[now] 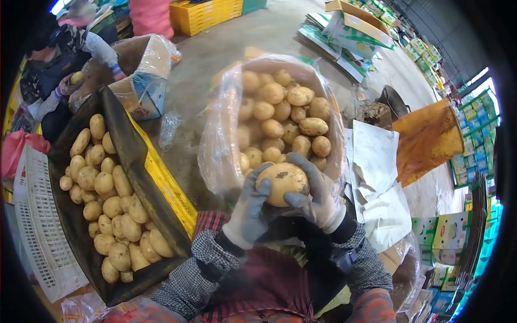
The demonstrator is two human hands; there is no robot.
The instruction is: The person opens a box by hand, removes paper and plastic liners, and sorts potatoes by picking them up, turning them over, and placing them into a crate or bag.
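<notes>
Between my two gloved hands is a large potato [282, 184] with a dark patch on top. My left hand [250, 204] grips its left side, and my right hand [318, 196] has its fingers and thumb round the right side. Both gloves are grey and white. The potato is over the near edge of a box lined with clear plastic [219, 156], which holds several potatoes [272, 129]. To the left, a crate lined with dark cloth [126, 134] holds several more potatoes [112, 207].
A co-worker [70, 59] at the upper left holds a potato beside an open carton [142, 70]. A white plastic crate [43, 231] stands far left. White paper sheets [377, 161] and a rusty orange sheet [428, 140] are on the right. Flattened cardboard and a carton [358, 35] lie farther back.
</notes>
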